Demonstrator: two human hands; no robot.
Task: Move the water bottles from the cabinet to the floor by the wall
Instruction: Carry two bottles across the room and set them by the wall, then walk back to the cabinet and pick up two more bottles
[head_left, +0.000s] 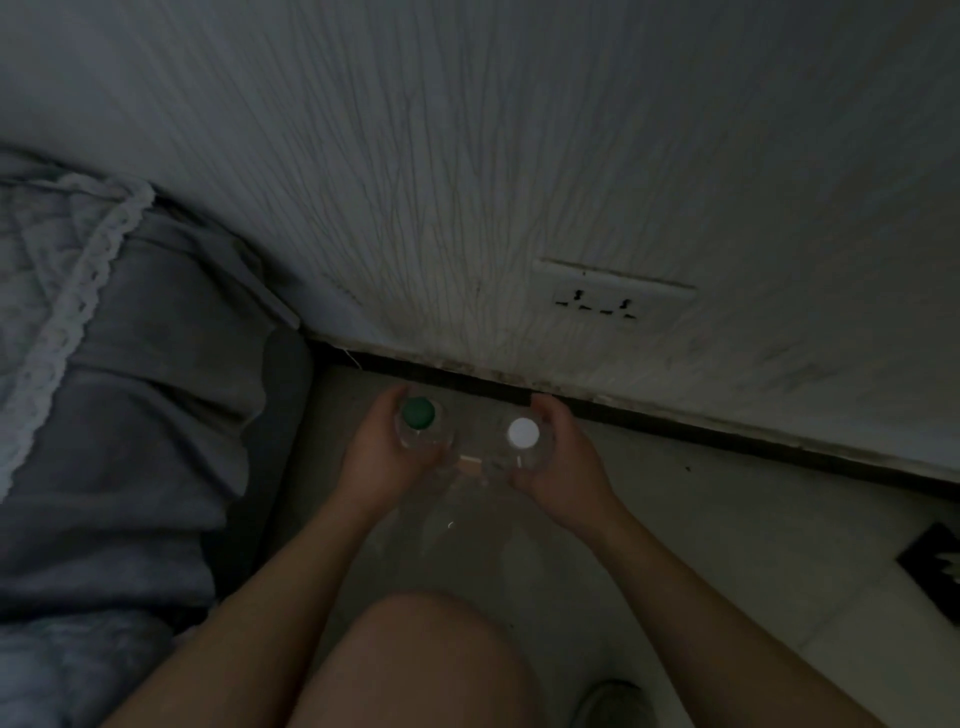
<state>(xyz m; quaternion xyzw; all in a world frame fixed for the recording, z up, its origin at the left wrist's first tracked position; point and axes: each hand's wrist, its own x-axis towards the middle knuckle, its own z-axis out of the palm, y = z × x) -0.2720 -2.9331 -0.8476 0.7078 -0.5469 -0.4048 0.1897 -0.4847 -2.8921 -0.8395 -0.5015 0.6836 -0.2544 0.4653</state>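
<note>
Two bottles (423, 434) (519, 447) gripped | near baseboard (649, 418) | floor contact unclear

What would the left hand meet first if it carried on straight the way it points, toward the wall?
Probably the dark baseboard at the foot of the wall. The left hand, gripping the green-capped bottle, has only bare floor ahead, though depth is hard to judge.

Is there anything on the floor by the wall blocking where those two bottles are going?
Nothing visible. The floor along the wall looks bare under the green-capped bottle and white-capped bottle.
</note>
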